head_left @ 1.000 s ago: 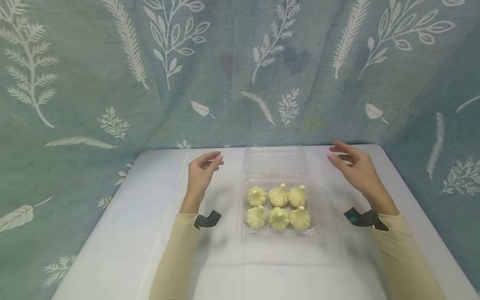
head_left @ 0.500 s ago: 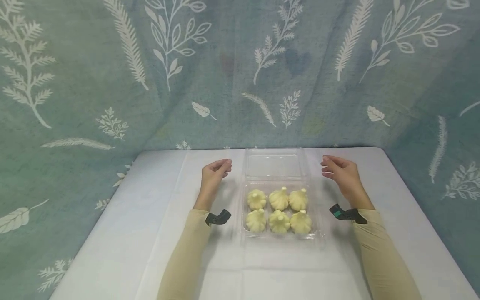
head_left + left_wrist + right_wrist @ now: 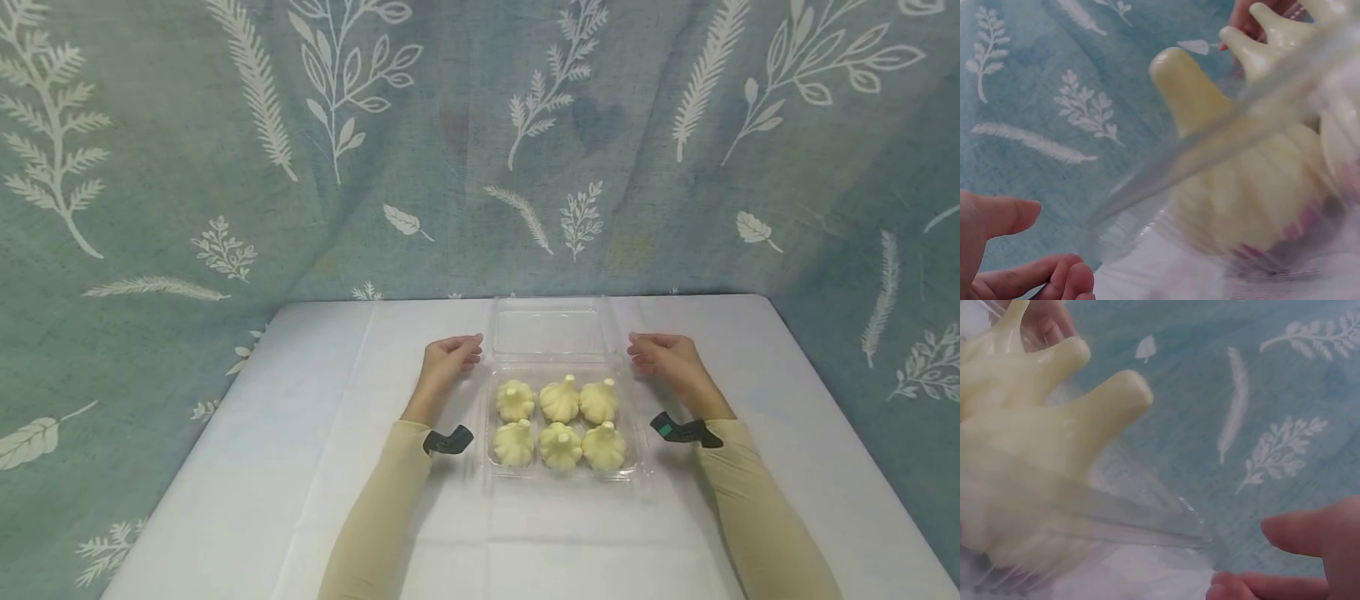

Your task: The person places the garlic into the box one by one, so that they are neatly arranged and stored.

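A clear plastic clamshell box (image 3: pixel 639 433) lies on the table with its lid (image 3: pixel 555 333) folded back toward the wall. Several pale yellow garlic bulbs (image 3: pixel 561 446) sit inside in two rows, stems up. My left hand (image 3: pixel 448 358) is at the box's left side near the hinge, and my right hand (image 3: pixel 667 360) mirrors it on the right. In the left wrist view, a gap shows between thumb (image 3: pixel 1013 215) and fingers (image 3: pixel 1066 278), close to the box edge. The right wrist view likewise shows thumb (image 3: pixel 1294 532) and fingers (image 3: pixel 1266 586) apart, fingertips right at the plastic corner.
White cloth (image 3: pixel 300 492) covers the table. A green-blue leaf-patterned fabric (image 3: pixel 450 150) hangs behind it and along both sides. Dark straps (image 3: pixel 448 440) sit on both wrists over beige sleeves (image 3: pixel 375 517).
Both hands have moved inward and nearer, from wide apart to right beside the box at hinge level. The box and garlic bulbs stay in place.
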`<control>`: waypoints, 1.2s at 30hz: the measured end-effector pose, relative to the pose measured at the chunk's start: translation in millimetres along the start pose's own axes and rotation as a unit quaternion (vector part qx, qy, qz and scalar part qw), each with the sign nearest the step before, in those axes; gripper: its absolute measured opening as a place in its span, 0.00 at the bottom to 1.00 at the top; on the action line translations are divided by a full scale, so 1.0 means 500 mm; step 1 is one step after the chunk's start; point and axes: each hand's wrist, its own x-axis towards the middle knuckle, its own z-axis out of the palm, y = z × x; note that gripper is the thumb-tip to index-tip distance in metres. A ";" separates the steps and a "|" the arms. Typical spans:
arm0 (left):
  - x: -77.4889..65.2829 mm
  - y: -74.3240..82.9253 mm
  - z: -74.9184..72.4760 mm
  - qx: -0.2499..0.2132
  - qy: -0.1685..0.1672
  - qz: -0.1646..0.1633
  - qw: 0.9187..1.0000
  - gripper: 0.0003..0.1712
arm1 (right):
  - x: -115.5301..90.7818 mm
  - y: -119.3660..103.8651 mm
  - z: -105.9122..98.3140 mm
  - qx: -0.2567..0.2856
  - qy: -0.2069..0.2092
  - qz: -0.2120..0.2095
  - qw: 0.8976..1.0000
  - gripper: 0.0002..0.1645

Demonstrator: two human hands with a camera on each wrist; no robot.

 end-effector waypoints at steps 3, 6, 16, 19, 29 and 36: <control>-0.002 -0.003 0.006 -0.004 -0.015 -0.014 1.000 0.23 | 0.002 0.004 0.005 0.001 -0.008 0.004 1.000 0.39; -0.003 -0.003 0.009 -0.008 -0.021 -0.020 1.000 0.23 | 0.005 0.005 0.009 -0.005 -0.010 0.008 1.000 0.38; -0.004 -0.005 0.013 -0.003 -0.037 -0.002 0.999 0.19 | 0.007 0.004 0.020 -0.021 -0.012 0.003 1.000 0.34; -0.003 -0.007 0.013 0.004 -0.040 0.004 0.999 0.19 | 0.005 0.005 0.021 -0.017 -0.012 0.000 1.000 0.33; -0.005 -0.003 0.013 0.007 -0.040 -0.001 0.999 0.19 | 0.004 0.009 0.018 0.002 -0.007 -0.014 1.000 0.33; -0.008 0.006 0.014 0.008 -0.040 -0.002 0.999 0.19 | 0.000 0.002 0.015 0.010 -0.001 -0.021 1.000 0.32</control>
